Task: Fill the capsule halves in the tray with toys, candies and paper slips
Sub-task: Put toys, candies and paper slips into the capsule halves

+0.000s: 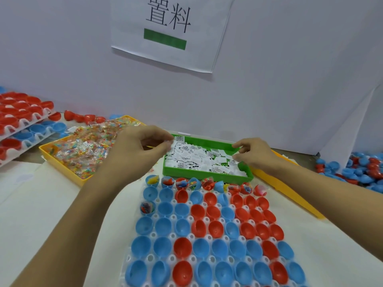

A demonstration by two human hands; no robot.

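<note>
Left hand: the left hand point(132, 150) is being held over the near-left corner of the shallow green plastic bin point(207, 175); thumb and forefinger are being pressed together on a small white printed paper slip point(179, 139) at the fingertips, the other fingers being curled under.
Right hand: the right hand point(253, 153) is being lowered at the bin's right end, thumb and forefinger pinching at the loose heap of white paper slips point(203, 158); whether a slip is actually being held cannot be told.
Task's thing: the white moulded plastic tray point(207, 264) of red and blue capsule halves point(182, 247) is lying nearer the body than both sets of fingers; only the row just below the fingertips, plus one cup at the left edge, is being shown filled.
Candy supply: the yellow plastic tray of clear-wrapped coloured candies point(83, 152) is sitting left of the left fingers.
Risk, slips: thin, light, flat paper is likely to be lifted in clumps or dropped between cups, since slips cling together.
Risk, cups: smooth, rounded, glossy shells are seated loosely; several are tilting already, and a brushing wrist could tip them.
Risk, count: slips could be doubled in one cup and missed in another.
</note>
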